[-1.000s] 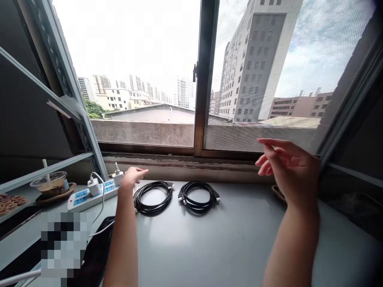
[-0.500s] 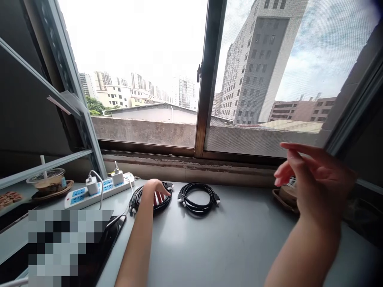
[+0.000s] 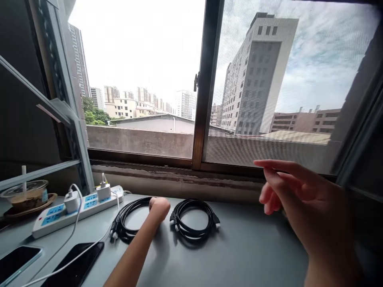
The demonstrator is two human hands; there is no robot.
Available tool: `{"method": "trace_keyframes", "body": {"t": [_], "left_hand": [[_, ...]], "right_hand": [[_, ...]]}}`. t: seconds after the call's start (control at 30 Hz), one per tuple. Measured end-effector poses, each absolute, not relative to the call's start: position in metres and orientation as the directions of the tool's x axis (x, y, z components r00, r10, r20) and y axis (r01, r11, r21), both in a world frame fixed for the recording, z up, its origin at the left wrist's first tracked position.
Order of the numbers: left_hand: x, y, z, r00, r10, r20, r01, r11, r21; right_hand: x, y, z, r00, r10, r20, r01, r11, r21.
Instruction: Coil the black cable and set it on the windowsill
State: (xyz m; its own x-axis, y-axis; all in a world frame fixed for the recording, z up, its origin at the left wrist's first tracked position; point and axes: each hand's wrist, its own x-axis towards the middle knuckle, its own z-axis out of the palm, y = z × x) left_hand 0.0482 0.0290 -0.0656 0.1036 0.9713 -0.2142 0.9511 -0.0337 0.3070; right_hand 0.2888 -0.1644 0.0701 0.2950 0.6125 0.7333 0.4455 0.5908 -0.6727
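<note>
Two coiled black cables with plug ends lie side by side on the grey tabletop. At the right edge of the left coil, my left hand is closed on the cable. Its fingers are mostly hidden behind the wrist, and the plug on that side is covered. The right coil lies flat just beyond that hand, untouched, with its plugs showing at both sides. My right hand is raised at the right, in front of the window sill. Its thumb and index finger are close together, the other fingers are curled, and nothing shows in them.
A white power strip with two chargers stands at the left. Dark phones and white charging leads lie in front of it. A lidded drink cup sits on a saucer at far left. Behind are a metal frame and a window.
My left hand has turned from reaching down over the left coil to closing at its right edge. My right hand appears further left in view. The view has also shifted.
</note>
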Motion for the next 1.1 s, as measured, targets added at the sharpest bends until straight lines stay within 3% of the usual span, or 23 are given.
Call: {"method": "trace_keyframes", "body": {"t": [0.17,0.3,0.43,0.6,0.67,0.73,0.83,0.93,1.1], "left_hand": [[0.031,0.016,-0.041,0.001,0.910,-0.415,0.950,0.129,0.286],[0.022,0.008,-0.018,-0.050,0.924,-0.380,0.914,0.195,0.355],[0.015,0.003,0.006,-0.188,0.977,-0.097,0.890,0.212,0.404],[0.014,-0.011,0.033,-0.301,0.922,0.242,0.825,0.124,0.552],[0.022,-0.024,0.042,-0.272,0.896,0.351,0.738,-0.040,0.674],[0.033,-0.039,0.050,-0.248,0.828,0.503,0.538,-0.315,0.782],[0.052,-0.063,0.061,-0.276,0.687,0.672,0.345,-0.582,0.736],[0.066,-0.081,0.067,-0.295,0.616,0.730,0.299,-0.666,0.683],[0.079,-0.094,0.070,-0.217,0.660,0.719,0.116,-0.714,0.690]], "right_hand": [[0.300,-0.170,0.069,0.248,0.622,0.743,0.480,0.587,-0.652],[0.306,-0.169,0.068,0.284,0.601,0.747,0.494,0.576,-0.651],[0.304,-0.166,0.069,0.229,0.651,0.724,0.493,0.564,-0.662],[0.288,-0.150,0.064,0.024,0.809,0.587,0.520,0.491,-0.699],[0.278,-0.141,0.058,-0.135,0.886,0.443,0.569,0.435,-0.698],[0.265,-0.132,0.049,-0.265,0.930,0.254,0.624,0.366,-0.690],[0.241,-0.123,0.037,-0.335,0.941,0.054,0.709,0.289,-0.643],[0.215,-0.120,0.030,-0.395,0.908,0.138,0.669,0.388,-0.634],[0.193,-0.128,0.037,-0.366,0.790,0.493,0.332,0.605,-0.723]]}}
